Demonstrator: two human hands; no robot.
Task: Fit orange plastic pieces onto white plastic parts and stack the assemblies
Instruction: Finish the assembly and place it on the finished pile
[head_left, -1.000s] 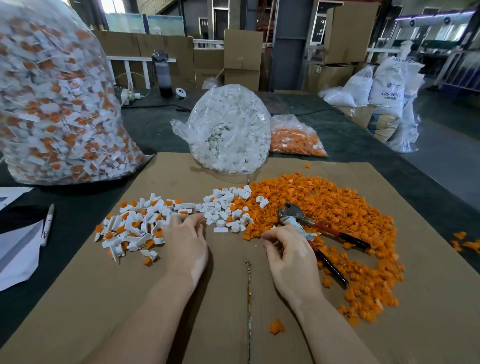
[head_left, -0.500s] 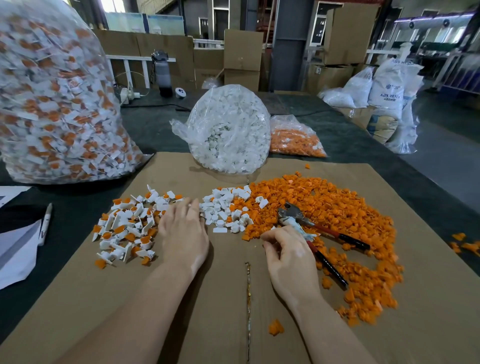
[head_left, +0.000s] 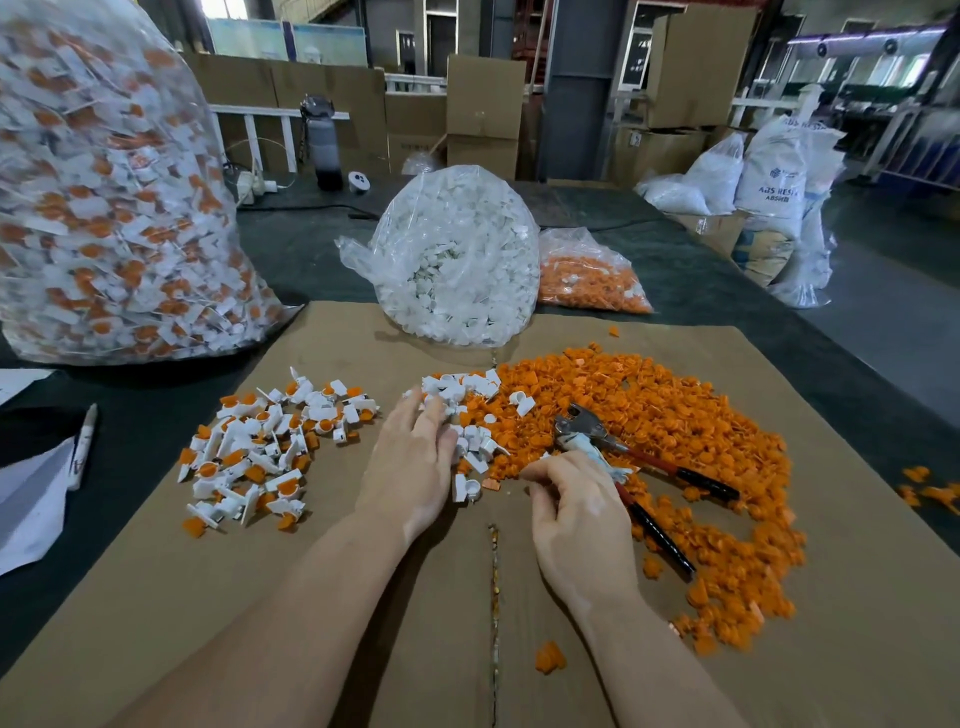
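Left hand (head_left: 410, 462): fingers straight, resting on the white parts (head_left: 457, 400) at 12 o'clock.
Right hand (head_left: 576, 514): fingers curled; what they pinch is hidden.
Orange pieces (head_left: 675, 441): heap at 2 o'clock.
Assemblies (head_left: 265, 447): 10 o'clock, on the desk cardboard (head_left: 857, 597).

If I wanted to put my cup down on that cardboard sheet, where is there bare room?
Bare cardboard lies near the bottom left, below the finished pile, and at the right near corner beyond the orange heap. The middle is crowded: the left hand lies on the white parts, the right hand beside the pliers.
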